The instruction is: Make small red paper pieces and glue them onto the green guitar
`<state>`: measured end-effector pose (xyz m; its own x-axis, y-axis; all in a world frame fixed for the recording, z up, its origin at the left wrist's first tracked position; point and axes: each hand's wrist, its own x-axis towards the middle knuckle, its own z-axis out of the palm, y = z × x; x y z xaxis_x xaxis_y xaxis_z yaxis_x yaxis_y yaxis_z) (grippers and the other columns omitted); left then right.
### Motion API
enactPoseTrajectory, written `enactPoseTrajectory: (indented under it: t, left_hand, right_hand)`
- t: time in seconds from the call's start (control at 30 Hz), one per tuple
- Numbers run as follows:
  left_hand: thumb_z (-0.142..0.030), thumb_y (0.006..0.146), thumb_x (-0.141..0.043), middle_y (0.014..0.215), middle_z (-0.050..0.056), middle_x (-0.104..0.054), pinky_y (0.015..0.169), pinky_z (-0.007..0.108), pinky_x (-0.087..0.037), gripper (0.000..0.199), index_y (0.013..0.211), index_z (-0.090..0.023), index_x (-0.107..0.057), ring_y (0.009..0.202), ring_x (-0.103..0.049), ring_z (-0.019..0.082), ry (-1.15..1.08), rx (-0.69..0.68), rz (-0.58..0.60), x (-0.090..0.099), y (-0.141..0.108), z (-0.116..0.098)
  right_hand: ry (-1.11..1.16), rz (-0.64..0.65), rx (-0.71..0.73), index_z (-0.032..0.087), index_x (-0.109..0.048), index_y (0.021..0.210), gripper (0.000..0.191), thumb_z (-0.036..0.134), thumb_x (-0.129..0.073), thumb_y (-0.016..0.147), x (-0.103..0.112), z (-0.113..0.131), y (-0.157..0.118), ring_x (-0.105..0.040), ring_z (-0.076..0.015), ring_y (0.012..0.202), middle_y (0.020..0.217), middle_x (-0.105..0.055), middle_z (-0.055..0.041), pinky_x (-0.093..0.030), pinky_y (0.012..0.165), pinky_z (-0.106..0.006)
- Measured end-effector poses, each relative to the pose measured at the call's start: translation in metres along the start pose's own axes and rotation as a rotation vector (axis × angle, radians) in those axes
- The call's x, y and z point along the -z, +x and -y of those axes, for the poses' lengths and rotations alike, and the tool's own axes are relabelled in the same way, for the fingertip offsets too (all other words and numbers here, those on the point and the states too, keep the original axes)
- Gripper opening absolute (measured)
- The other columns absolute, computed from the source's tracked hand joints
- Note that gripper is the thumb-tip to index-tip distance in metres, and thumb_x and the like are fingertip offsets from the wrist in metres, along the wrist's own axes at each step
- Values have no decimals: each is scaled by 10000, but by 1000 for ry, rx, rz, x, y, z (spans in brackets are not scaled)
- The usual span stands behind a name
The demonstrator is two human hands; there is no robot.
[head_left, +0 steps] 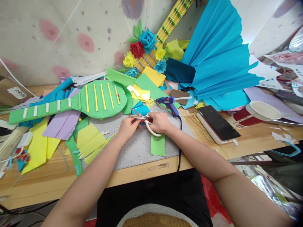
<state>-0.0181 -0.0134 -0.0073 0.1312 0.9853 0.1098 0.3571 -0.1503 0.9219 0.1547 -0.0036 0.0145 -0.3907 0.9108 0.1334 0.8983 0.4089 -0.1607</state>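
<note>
White-handled scissors (151, 128) are in my right hand (160, 122), their blades parted and pointing left over the grey cutting mat (127, 154). My left hand (129, 126) is pinched at the blades, on something too small to make out. Just beyond the hands lies a piece of blue paper (142, 109). A green paper strip (158, 145) lies on the mat below my right hand. Behind my right hand rests a blue glue gun (169, 103) with a white glue stick.
A green paper instrument (101, 100) lies at left, near yellow (38, 148) and purple sheets (62, 124). Paper flowers (137, 49) on a yellow instrument neck and a large blue pleated sheet (220, 53) stand behind. A phone (219, 122) and a paper cup (253, 115) are at right.
</note>
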Motion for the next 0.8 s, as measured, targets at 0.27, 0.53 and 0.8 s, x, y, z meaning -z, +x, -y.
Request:
enactPoseTrajectory:
  t: [0.27, 0.53, 0.8]
  left_hand:
    - [-313, 777, -532, 538, 4, -638, 475, 219, -424, 232, 806, -166, -709, 482, -562, 119, -57, -18, -36, 2, 0, 6]
    - [-319, 781, -518, 471, -26, -529, 431, 203, -384, 244, 675, -154, -662, 399, -448, 71, -58, -52, 2, 1, 1, 11]
    - [-315, 796, -501, 454, -34, -511, 428, 209, -367, 270, 615, -166, -636, 391, -439, 73, -6, -62, -11, 0, 0, 7]
  right_hand:
    - [114, -70, 193, 163, -531, 927, 238, 352, -452, 805, -2, -7, 5, -527, -202, 866, 958, -610, -92, -344, 704, -284]
    - [166, -79, 231, 169, -516, 893, 202, 344, -451, 817, -6, -10, 6, -499, -202, 841, 922, -588, -86, -354, 726, -298]
    - [153, -76, 208, 148, -528, 918, 220, 330, -438, 834, -4, -5, 4, -492, -202, 892, 972, -578, -104, -359, 787, -301]
